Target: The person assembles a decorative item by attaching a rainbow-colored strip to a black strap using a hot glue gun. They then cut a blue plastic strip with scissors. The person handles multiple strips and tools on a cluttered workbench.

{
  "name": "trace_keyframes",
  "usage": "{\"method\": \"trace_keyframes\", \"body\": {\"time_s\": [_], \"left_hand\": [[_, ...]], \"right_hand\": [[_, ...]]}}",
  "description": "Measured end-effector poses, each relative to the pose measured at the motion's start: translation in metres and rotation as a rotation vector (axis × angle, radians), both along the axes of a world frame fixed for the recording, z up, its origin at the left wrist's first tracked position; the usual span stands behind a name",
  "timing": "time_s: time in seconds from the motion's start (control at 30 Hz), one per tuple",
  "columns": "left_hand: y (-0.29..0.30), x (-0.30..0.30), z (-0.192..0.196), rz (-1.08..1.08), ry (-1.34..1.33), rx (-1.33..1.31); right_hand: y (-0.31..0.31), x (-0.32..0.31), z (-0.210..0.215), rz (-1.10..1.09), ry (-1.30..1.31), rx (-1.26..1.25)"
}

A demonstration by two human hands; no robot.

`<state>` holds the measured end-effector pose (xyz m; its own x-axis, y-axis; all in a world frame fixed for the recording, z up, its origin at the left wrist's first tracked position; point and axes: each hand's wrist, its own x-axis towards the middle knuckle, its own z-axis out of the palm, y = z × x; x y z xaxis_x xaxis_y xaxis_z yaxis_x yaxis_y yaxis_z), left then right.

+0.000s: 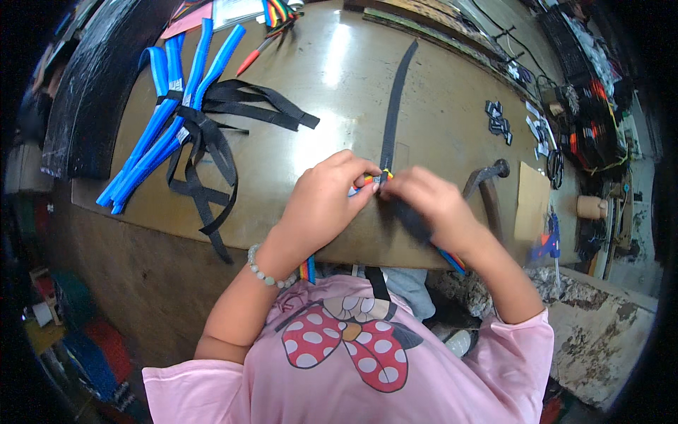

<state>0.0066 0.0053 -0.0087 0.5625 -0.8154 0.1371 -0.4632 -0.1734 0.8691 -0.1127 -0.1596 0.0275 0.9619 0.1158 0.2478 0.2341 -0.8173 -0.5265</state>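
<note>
Much tabletop (452, 106) ahead; left hand (321, 198) pinching rainbow strap (365, 181) near edge (353, 260); right hand (436, 206) blurred, grip unclear.

On the left of the table (452, 106) lies a bundle of bright blue strips (145, 152), tied round with black tape (205, 127) whose loose tails trail across the surface, beside a large dark block (95, 85) at the far left. Farther back, a red pen (247, 62) rests near a sheet of pink paper (187, 20). To the right sit a hammer (489, 201) (its head looks well darkened), a piece of brown card (531, 205), small black pieces (498, 124) and, beyond the edge, a tan spool (592, 207).
</note>
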Motion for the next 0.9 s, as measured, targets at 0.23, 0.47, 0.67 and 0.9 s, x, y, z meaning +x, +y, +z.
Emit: {"method": "trace_keyframes", "body": {"time_s": [0.23, 0.47, 0.67, 0.9], "left_hand": [[0.000, 0.001, 0.001, 0.001, 0.019, 0.056], [-0.001, 0.005, 0.000, -0.017, 0.040, 0.014], [-0.004, -0.001, 0.006, 0.014, -0.052, 0.089], [-0.008, -0.013, 0.008, 0.055, -0.259, 0.135]], "right_hand": [[-0.009, 0.027, -0.011, -0.403, 0.428, 0.666], [-0.008, 0.024, -0.013, -0.414, 0.366, 0.636], [-0.005, 0.021, -0.019, -0.383, 0.304, 0.595], [-0.027, 0.045, 0.001, -0.481, 0.656, 0.508]]}}
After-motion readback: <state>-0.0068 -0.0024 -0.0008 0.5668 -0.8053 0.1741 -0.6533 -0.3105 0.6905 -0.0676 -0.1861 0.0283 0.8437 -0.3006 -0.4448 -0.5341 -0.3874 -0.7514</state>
